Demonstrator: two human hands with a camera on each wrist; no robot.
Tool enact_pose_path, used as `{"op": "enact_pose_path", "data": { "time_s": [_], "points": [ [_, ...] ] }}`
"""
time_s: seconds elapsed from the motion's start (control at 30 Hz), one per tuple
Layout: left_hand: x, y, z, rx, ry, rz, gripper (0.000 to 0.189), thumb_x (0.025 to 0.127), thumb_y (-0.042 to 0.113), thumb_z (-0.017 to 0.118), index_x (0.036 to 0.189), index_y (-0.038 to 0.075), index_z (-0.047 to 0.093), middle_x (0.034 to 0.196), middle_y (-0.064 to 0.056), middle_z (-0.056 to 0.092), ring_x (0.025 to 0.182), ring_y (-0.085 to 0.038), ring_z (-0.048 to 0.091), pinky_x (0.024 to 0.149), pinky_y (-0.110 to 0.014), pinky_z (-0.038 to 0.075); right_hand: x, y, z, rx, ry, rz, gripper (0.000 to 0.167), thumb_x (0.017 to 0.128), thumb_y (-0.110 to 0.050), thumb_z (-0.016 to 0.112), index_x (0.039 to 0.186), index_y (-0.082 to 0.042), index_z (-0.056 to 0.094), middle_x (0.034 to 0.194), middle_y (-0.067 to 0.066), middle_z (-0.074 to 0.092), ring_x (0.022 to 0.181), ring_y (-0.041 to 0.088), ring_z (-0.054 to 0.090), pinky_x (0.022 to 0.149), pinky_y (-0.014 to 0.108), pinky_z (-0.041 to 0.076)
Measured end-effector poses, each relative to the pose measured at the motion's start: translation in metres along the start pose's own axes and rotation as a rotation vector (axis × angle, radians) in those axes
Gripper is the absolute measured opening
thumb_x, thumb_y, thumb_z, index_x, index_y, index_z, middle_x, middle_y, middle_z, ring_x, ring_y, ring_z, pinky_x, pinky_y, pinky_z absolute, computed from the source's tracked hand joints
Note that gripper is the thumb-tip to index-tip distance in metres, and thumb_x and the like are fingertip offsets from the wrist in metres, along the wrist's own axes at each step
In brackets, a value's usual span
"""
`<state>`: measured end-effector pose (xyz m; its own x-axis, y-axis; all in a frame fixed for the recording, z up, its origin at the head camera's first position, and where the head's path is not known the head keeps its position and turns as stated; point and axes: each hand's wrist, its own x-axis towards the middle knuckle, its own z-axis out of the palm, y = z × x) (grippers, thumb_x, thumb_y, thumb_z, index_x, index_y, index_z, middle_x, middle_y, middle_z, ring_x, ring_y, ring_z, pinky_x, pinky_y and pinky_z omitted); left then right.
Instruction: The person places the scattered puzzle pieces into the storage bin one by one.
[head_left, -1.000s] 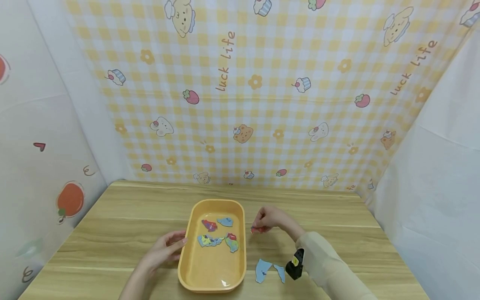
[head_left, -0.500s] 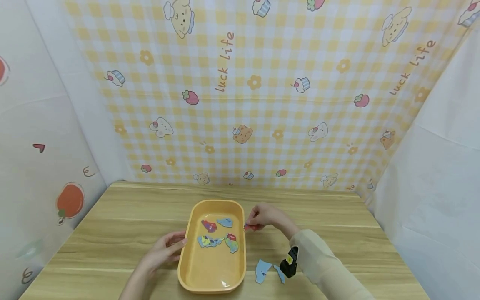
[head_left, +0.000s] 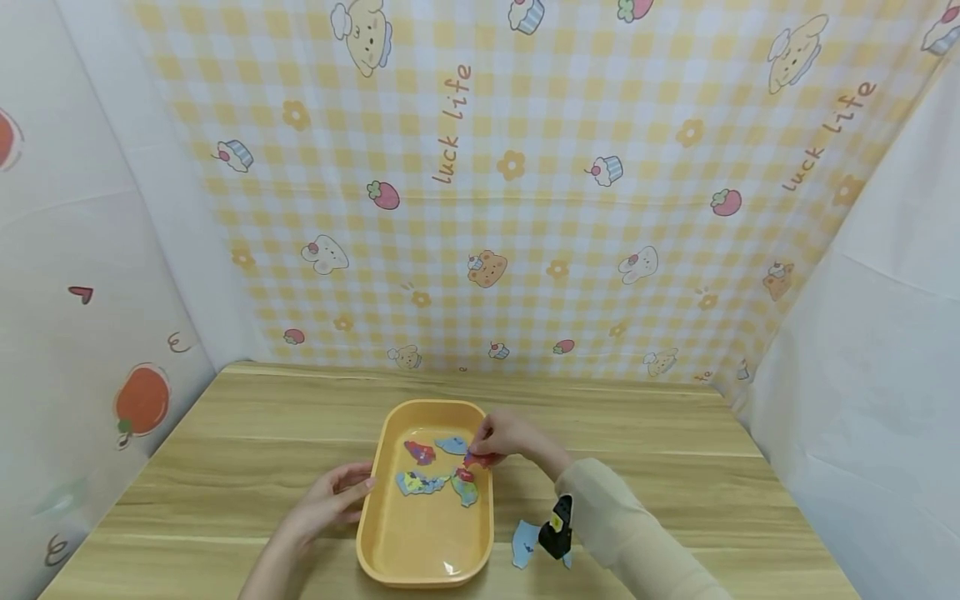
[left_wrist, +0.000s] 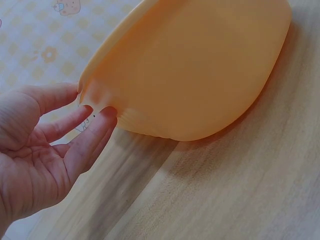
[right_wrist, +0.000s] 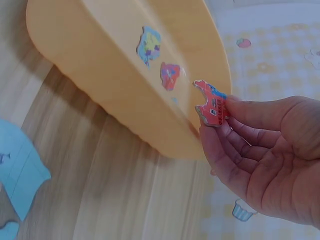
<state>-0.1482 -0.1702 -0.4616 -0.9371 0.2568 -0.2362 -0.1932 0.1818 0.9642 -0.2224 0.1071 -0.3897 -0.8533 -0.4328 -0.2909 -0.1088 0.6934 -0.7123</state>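
Note:
Thumb and forefinger of my right hand (head_left: 508,437) pinch a red puzzle piece (right_wrist: 213,107) with a blue edge, over the right rim of the yellow tray (head_left: 425,546). Inside the tray lie several flat printed pieces: a red and purple one (head_left: 420,452), a light blue one (head_left: 452,445), a yellow and blue one (head_left: 418,482) and a green and red one (head_left: 465,490). At the tray's left side, my left hand (left_wrist: 47,145) touches the outer wall with fairly straight fingertips, the thumb at the rim.
To the right of the tray, a light blue piece (head_left: 524,543) lies on the wooden table (head_left: 660,433), with a smaller one mostly hidden behind the black wrist camera (head_left: 556,528). A checked cloth (head_left: 525,317) hangs behind the table.
My right hand has moved left with the red puzzle piece, from beside the tray to over its right rim. My left hand and the tray have stayed in place.

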Motion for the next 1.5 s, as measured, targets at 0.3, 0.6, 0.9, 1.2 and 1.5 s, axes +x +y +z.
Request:
{"op": "enact_pose_path", "data": {
  "time_s": [0.3, 0.6, 0.9, 1.2, 1.5],
  "points": [
    [0.000, 0.000, 0.001, 0.000, 0.010, -0.003, 0.063, 0.091, 0.027, 0.054, 0.134, -0.011, 0.029, 0.131, -0.032, 0.040, 0.103, -0.020, 0.057, 0.084, -0.037, 0.056, 0.008, -0.011, 0.015, -0.052, -0.017, -0.014, 0.011, 0.083, -0.006, 0.064, 0.076, 0.003, 0.067, 0.063, 0.004, 0.062, 0.051, 0.007, 0.054, 0.050, 0.020, 0.055],
    [0.001, 0.000, 0.001, -0.010, 0.009, -0.002, 0.063, 0.091, 0.027, 0.055, 0.135, -0.011, 0.028, 0.131, -0.033, 0.039, 0.101, -0.019, 0.057, 0.083, -0.037, 0.056, 0.014, -0.023, 0.034, -0.081, -0.078, -0.027, 0.014, 0.084, -0.004, 0.063, 0.072, 0.003, 0.066, 0.069, 0.016, 0.068, 0.063, 0.028, 0.066, 0.054, 0.026, 0.057],
    [0.001, 0.000, 0.001, -0.009, -0.006, 0.008, 0.063, 0.092, 0.027, 0.054, 0.135, -0.011, 0.027, 0.132, -0.033, 0.039, 0.103, -0.020, 0.057, 0.084, -0.038, 0.056, 0.017, -0.030, 0.048, -0.210, -0.054, -0.048, 0.014, 0.081, -0.008, 0.067, 0.069, -0.001, 0.066, 0.061, 0.007, 0.064, 0.048, 0.007, 0.047, 0.044, 0.012, 0.036],
    [0.003, 0.000, 0.001, -0.026, 0.013, 0.000, 0.064, 0.091, 0.026, 0.056, 0.134, -0.012, 0.028, 0.130, -0.033, 0.040, 0.103, -0.020, 0.057, 0.084, -0.037, 0.056, 0.019, -0.034, 0.062, -0.184, -0.072, -0.014, 0.015, 0.081, -0.004, 0.065, 0.066, -0.001, 0.064, 0.056, 0.002, 0.059, 0.046, 0.007, 0.045, 0.042, 0.016, 0.044],
    [0.001, 0.001, 0.001, -0.038, -0.001, 0.005, 0.064, 0.091, 0.026, 0.055, 0.134, -0.013, 0.027, 0.131, -0.034, 0.039, 0.104, -0.021, 0.057, 0.085, -0.038, 0.056, 0.022, -0.045, 0.079, -0.301, -0.144, 0.005, 0.013, 0.081, -0.004, 0.064, 0.069, -0.001, 0.067, 0.058, 0.005, 0.062, 0.044, 0.005, 0.042, 0.039, 0.013, 0.036]
  ]
}}
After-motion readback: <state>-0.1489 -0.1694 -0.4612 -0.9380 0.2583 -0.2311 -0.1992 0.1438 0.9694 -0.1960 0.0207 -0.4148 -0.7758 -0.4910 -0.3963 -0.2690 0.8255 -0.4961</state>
